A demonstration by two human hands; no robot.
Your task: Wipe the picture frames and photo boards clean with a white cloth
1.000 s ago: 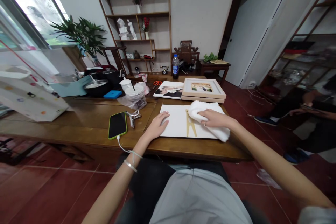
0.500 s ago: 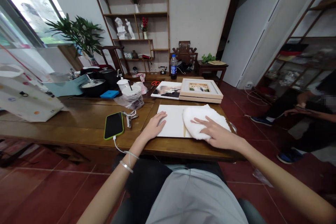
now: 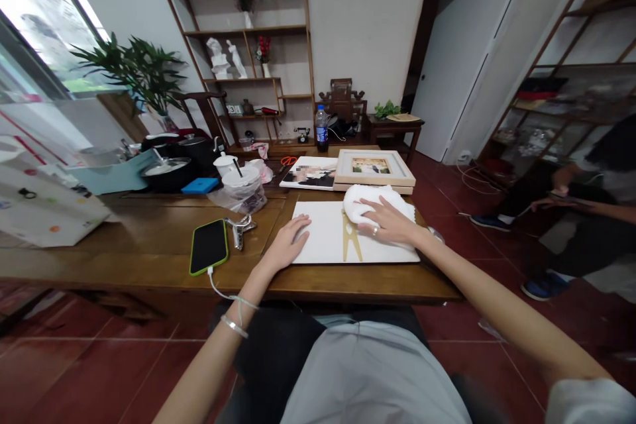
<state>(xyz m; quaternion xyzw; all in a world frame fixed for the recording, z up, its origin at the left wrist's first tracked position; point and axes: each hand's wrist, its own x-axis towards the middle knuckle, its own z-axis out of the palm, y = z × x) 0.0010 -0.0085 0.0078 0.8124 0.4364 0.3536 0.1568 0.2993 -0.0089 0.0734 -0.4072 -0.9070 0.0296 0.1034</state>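
Observation:
A white board (image 3: pixel 322 238) with a gold clip-shaped mark (image 3: pixel 350 243) lies flat near the front edge of the wooden table (image 3: pixel 149 225). My left hand (image 3: pixel 288 244) rests flat on the board's left edge, fingers stretched out. My right hand (image 3: pixel 390 224) presses flat on a white folded cloth (image 3: pixel 368 200) at the board's far right part. A ring shows on one finger of that hand.
A phone (image 3: pixel 209 246) in a green case with a cable lies left of the board, a metal clip (image 3: pixel 238 230) beside it. Behind stand a framed picture (image 3: pixel 372 169), a photo print (image 3: pixel 311 172), cups in a plastic bag (image 3: pixel 241 185), pots, a bottle (image 3: pixel 321 128). A person (image 3: pixel 586 205) sits at the right.
My right hand slid the cloth across the board, down toward me and then back up to the far side. The gold mark was covered and now shows again. My left hand stayed put.

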